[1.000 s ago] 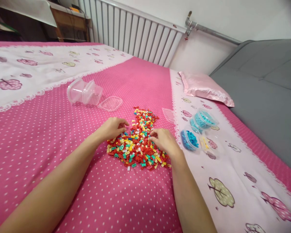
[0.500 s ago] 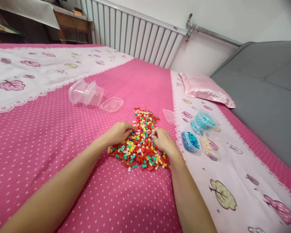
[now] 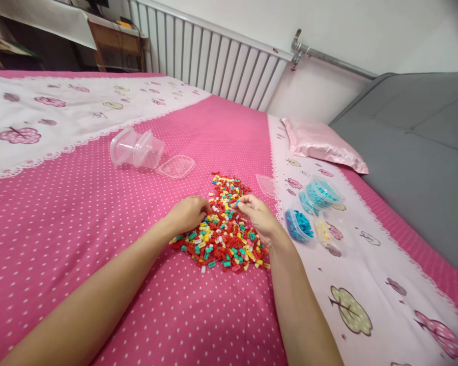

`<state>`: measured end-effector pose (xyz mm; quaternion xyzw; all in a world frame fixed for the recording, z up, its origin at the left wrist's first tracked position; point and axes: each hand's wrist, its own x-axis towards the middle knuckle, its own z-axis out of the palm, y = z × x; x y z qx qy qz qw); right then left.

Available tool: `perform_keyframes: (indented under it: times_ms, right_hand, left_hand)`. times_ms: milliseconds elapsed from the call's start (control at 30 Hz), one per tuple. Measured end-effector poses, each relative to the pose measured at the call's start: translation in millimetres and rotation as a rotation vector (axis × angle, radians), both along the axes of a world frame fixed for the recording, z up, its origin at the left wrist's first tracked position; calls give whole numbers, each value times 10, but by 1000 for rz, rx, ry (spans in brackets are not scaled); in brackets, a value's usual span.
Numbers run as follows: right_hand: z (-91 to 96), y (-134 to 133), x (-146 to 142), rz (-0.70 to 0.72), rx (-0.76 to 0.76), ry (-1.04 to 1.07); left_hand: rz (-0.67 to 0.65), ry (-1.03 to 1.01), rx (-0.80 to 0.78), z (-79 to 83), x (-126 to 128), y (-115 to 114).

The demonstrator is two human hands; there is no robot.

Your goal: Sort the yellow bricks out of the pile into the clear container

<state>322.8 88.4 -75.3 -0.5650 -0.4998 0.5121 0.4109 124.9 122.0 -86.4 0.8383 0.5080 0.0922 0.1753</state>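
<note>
A heap of small toy building bricks [image 3: 225, 239], mostly red with yellow, green, white and pink ones, lies on the pink dotted bedspread. My right hand [image 3: 260, 216] is over the heap's right side, pinching a small blue brick [image 3: 238, 203] between thumb and forefinger. At the heap's left edge my left hand [image 3: 189, 212] has its fingers curled down among the bricks; whatever they grip is hidden. To the right stand a clear tub of dark blue bricks [image 3: 299, 225], a tub of light blue bricks [image 3: 321, 192] and a clear tub with a few yellow pieces [image 3: 322, 230].
Stacked clear tubs [image 3: 137, 148] lie on their side at the left, beside a clear lid [image 3: 176, 166]. Another lid [image 3: 266, 185] rests behind the heap. Farther off are a pink pillow [image 3: 324, 145], a grey headboard [image 3: 412, 137] and a white radiator [image 3: 213, 56].
My right hand has lifted and turned, and a blue brick now shows at its fingertips. My left hand has shifted slightly, staying at the heap's left edge.
</note>
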Motion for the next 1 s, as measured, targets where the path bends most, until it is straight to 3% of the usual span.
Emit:
perform_keyframes:
  times_ms: [333, 633, 733, 833, 900, 1000]
  right_hand:
    - [76, -29, -58, -42, -67, 366]
    - [108, -51, -147, -28, -122, 490]
    - [90, -43, -172, -18, -145, 589]
    - [64, -24, -213, -29, -199, 722]
    - [68, -17, -257, -57, -273, 811]
    - [112, -28, -334, -87, -386, 917]
  left_hand:
    - [30, -21, -59, -71, -31, 81]
    - [123, -215, -62, -61, -90, 93]
    - [187, -425, -89, -42, -105, 140]
    - [239, -824, -156, 11, -82, 142]
    - [213, -1003, -181, 68, -49, 107]
    - [112, -1093, -176, 156, 7, 24]
